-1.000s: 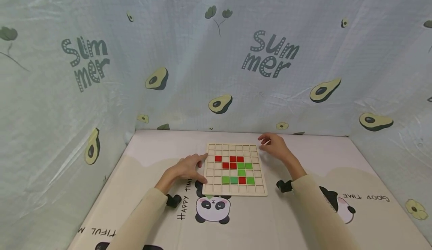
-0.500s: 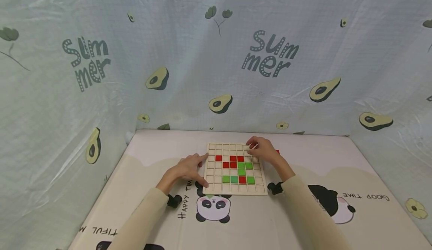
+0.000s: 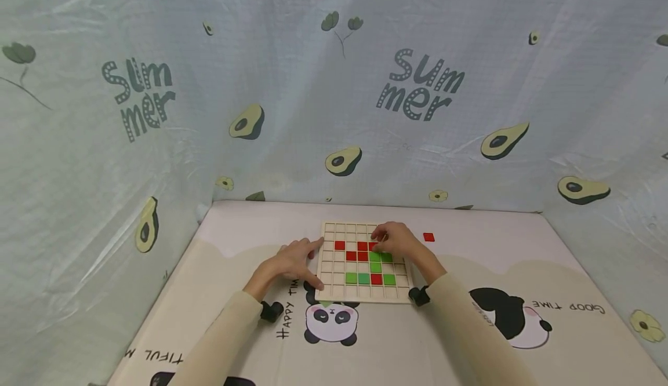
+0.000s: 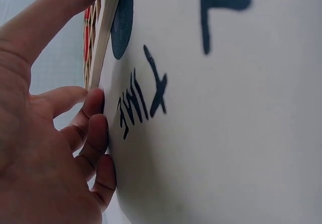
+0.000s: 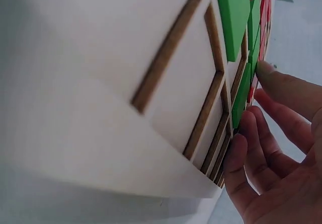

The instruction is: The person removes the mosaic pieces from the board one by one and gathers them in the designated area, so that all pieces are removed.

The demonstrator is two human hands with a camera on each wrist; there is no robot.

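A light wooden grid board [image 3: 334,291] with square red and green tiles lies in front of me. My left hand [image 3: 291,259] is at its left side, with forefinger and thumb spread along the edge; in the left wrist view the other fingers rest on the cloth. My right hand [image 3: 399,241] is over the board's right part, fingers bent. Its parted thumb and forefinger are right at a red tile [image 3: 372,246], above a green tile [image 3: 375,257]. In the right wrist view the thumb [image 5: 269,73] is close to the tiles, and nothing shows held.
A loose red tile [image 3: 428,237] lies on the tablecloth to the right of the board. The cloth [image 3: 396,345] has printed pandas and lettering. A pale curtain [image 3: 292,84] with avocado prints stands behind and at both sides.
My right hand has moved left from beyond the board's right edge to over its tiles, uncovering the loose red tile. The left hand has stayed at the board's left edge.
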